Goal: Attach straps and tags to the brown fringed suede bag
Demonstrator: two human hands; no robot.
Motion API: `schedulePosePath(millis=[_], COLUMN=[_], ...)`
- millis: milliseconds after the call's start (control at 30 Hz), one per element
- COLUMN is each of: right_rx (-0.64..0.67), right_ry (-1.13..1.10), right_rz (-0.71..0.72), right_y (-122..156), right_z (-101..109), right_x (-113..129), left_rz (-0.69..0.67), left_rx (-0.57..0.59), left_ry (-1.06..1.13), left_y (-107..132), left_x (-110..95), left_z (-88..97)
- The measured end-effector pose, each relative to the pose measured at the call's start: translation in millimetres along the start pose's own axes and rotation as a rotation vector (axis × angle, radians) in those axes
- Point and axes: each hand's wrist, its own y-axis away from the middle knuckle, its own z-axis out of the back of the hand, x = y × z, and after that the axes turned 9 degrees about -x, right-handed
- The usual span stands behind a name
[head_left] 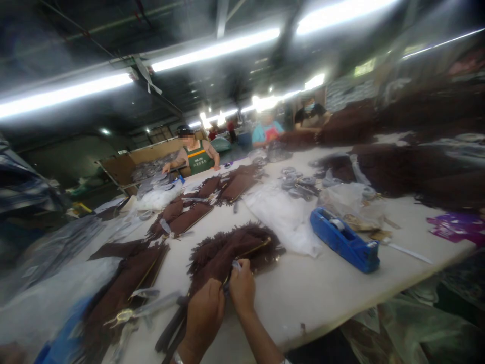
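Observation:
A dark brown fringed fabric piece (235, 247) with a gold line along it, perhaps a zip, lies on the table in front of me. At its near edge, my left hand (206, 311) is closed, with the fingertips pressed to the fabric. Close beside it, my right hand (242, 285) pinches a small greyish wrapped strip (237, 264) at the same edge. What exactly lies between the fingers is partly hidden. Dark straps (172, 326) run out beneath my left wrist. Another brown piece (132, 283) with grey wrapped ends and gold-coloured hardware rests to the left.
A blue tape dispenser (343, 240) stands to the right by white sheeting (284, 212). More brown fringed pieces (182, 215) lie farther back. Clear plastic bags (352, 202) and grey coils (297, 182) sit behind. A co-worker in a green apron (199, 156) is across the table; others are beyond.

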Motion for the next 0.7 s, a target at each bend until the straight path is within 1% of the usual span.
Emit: schedulePosePath(millis=[100, 167, 233, 300, 367, 433, 500, 533, 567, 633, 700], right_rx=[0.130, 0.300, 0.499, 0.657, 0.739, 0.777, 0.756, 0.707, 0.632, 0.425, 0.213], right_ry=[-0.114, -0.243, -0.458, -0.658, -0.726, -0.709, -0.645, -0.589, -0.520, -0.374, -0.270], right_rz=[0.008, 0.003, -0.053, -0.117, -0.119, -0.071, -0.026, -0.001, 0.032, 0.132, 0.243], right_y=[-1.9, -4.1, -6.0, -7.7, -8.7, -8.3, -5.2, -2.3, 1.5, 11.2, 21.5], right_z=[11.5, 26.3, 42.7, 55.8, 62.2, 61.0, 53.8, 48.6, 42.7, 29.9, 16.8], right_x=[-9.5, -18.7, -26.7, -30.8, -31.2, -29.7, -28.6, -28.7, -29.5, -32.5, -36.3], left_rz=[0.066, 0.138, 0.206, 0.241, 0.238, 0.203, 0.107, 0.033, -0.046, -0.170, -0.207], left_rx=[-0.024, -0.043, -0.045, -0.013, 0.041, 0.098, 0.151, 0.175, 0.192, 0.198, 0.176], left_ry=[0.051, 0.076, 0.086, 0.070, 0.021, -0.070, -0.153, -0.176, -0.184, -0.167, -0.131], left_y=[0.6, 2.1, 2.5, 0.3, -4.3, -9.7, -13.8, -15.0, -15.5, -14.9, -12.9], left_x=[3.6, 6.2, 7.4, 6.8, 6.0, 6.3, 8.0, 8.8, 9.3, 8.2, 4.0], left_z=[1.7, 3.0, 4.5, 6.2, 7.4, 7.7, 7.1, 6.7, 6.4, 6.4, 7.4])
